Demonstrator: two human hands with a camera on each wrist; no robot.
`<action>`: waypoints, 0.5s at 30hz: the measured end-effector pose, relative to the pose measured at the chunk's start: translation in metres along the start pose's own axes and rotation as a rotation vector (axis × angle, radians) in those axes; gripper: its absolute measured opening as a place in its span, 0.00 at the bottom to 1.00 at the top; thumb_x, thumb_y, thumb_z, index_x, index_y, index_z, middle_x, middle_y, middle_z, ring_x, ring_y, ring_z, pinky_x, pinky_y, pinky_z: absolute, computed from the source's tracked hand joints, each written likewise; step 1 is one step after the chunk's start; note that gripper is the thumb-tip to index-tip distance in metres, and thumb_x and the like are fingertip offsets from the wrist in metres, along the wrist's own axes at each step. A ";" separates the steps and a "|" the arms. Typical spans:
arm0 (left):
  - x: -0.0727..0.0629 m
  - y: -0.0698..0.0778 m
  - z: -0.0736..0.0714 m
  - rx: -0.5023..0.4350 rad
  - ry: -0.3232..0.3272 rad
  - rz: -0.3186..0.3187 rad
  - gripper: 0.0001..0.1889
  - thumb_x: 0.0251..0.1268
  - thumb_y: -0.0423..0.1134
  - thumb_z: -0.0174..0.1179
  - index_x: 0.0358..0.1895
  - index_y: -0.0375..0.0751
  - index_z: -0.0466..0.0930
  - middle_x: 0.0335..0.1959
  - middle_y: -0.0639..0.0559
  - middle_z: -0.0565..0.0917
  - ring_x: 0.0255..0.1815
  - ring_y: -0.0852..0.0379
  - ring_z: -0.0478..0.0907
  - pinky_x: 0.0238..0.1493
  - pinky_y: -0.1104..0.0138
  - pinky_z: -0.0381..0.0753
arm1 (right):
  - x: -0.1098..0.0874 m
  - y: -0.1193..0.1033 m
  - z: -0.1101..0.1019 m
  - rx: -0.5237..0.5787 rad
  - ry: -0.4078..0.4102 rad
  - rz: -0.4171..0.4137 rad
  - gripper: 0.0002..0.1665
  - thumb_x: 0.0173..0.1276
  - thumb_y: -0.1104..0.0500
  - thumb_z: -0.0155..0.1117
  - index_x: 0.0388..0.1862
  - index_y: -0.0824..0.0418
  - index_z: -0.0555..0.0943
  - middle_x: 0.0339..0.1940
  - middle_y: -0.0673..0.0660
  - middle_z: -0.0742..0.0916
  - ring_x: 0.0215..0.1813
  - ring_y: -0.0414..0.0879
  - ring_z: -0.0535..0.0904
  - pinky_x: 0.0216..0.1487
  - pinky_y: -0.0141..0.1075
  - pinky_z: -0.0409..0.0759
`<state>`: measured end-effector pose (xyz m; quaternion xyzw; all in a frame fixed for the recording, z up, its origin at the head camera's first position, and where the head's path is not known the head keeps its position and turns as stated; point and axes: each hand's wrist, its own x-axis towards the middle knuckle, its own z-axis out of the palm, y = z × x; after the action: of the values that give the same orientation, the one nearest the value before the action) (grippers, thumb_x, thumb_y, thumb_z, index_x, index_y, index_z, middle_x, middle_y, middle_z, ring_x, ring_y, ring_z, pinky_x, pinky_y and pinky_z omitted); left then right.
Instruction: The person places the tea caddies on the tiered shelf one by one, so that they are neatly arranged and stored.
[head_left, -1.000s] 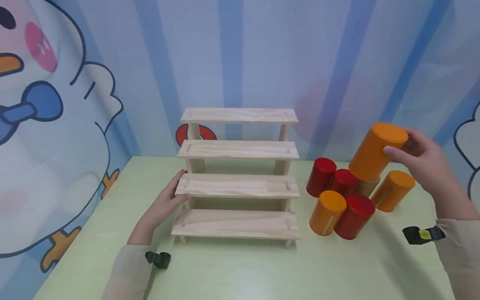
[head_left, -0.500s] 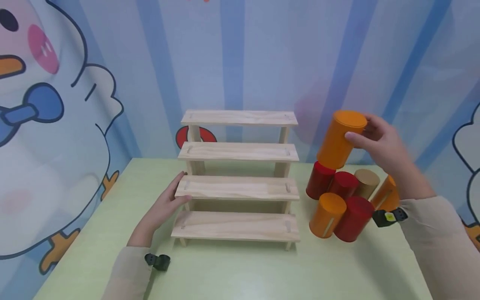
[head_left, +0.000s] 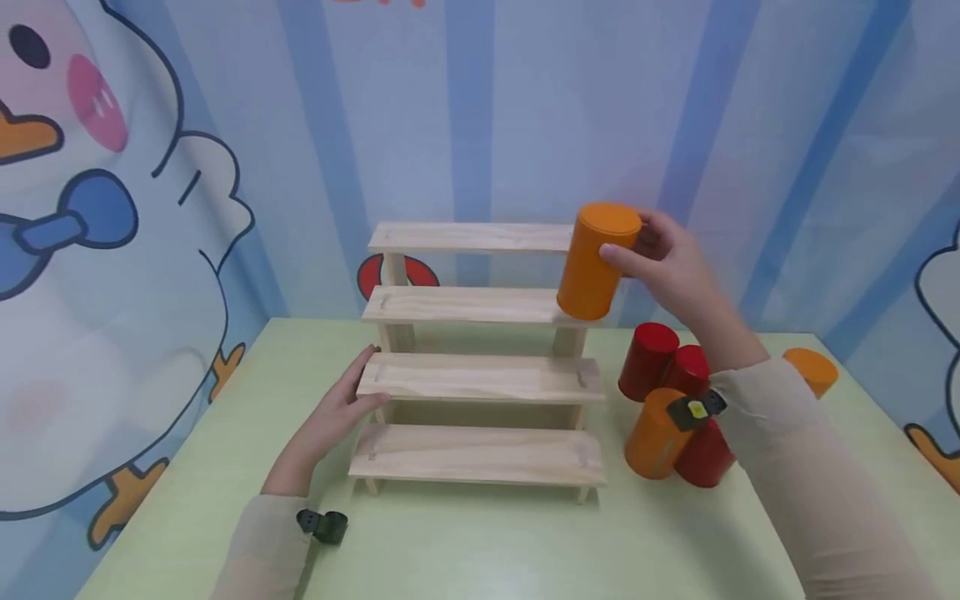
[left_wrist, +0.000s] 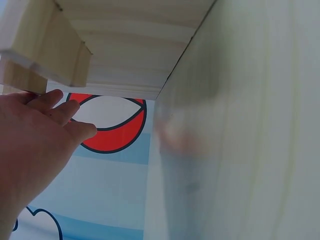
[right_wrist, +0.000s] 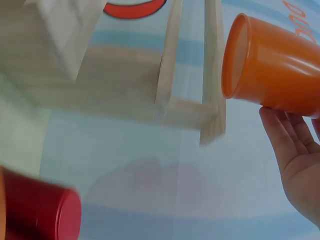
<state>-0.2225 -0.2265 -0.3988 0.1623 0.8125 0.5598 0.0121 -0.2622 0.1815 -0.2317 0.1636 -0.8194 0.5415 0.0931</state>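
Note:
A four-step wooden display rack [head_left: 480,377] stands on the pale green table. At its left end my left hand [head_left: 330,421] holds the second step from the bottom, thumb at the front edge and fingers behind. The left wrist view shows that hand [left_wrist: 35,130] against the wood from below. My right hand [head_left: 675,262] grips an orange canister [head_left: 596,271] near its top, thumb in front. The canister is raised and slightly tilted, overlapping the right end of the upper steps in the head view. Its rimmed base shows in the right wrist view, the fingers [right_wrist: 280,132] along its side.
Right of the rack stand red canisters [head_left: 648,362] and an orange canister [head_left: 654,442]. Another orange canister [head_left: 813,368] stands farther right, partly behind the right sleeve [head_left: 810,467]. A striped cartoon backdrop [head_left: 525,108] hangs behind the table.
My right hand has carried the orange canister leftward and a little up, from above the other canisters to the rack's right end. The left hand keeps its hold. The sleeve now hides the tan canister.

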 end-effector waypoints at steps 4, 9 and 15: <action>0.002 -0.002 0.001 -0.007 -0.002 0.004 0.41 0.71 0.39 0.53 0.78 0.41 0.36 0.78 0.38 0.42 0.77 0.37 0.44 0.71 0.43 0.52 | 0.011 -0.007 0.018 0.038 -0.021 -0.003 0.35 0.66 0.49 0.65 0.69 0.57 0.66 0.60 0.57 0.78 0.57 0.45 0.77 0.52 0.34 0.80; 0.002 -0.003 0.001 -0.002 0.004 -0.001 0.41 0.71 0.39 0.53 0.78 0.41 0.36 0.78 0.38 0.43 0.77 0.38 0.44 0.71 0.43 0.52 | 0.024 -0.017 0.038 0.026 -0.048 -0.038 0.36 0.65 0.48 0.66 0.69 0.57 0.67 0.60 0.58 0.79 0.58 0.48 0.77 0.57 0.43 0.78; 0.000 -0.002 0.001 0.007 0.011 -0.007 0.41 0.71 0.40 0.53 0.78 0.42 0.36 0.78 0.38 0.43 0.77 0.38 0.44 0.72 0.43 0.51 | 0.035 -0.026 0.060 0.055 -0.053 -0.047 0.37 0.63 0.47 0.67 0.68 0.56 0.67 0.59 0.57 0.80 0.56 0.48 0.78 0.55 0.45 0.80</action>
<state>-0.2228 -0.2263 -0.4006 0.1563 0.8152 0.5576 0.0090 -0.2835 0.1106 -0.2214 0.1995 -0.8023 0.5569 0.0794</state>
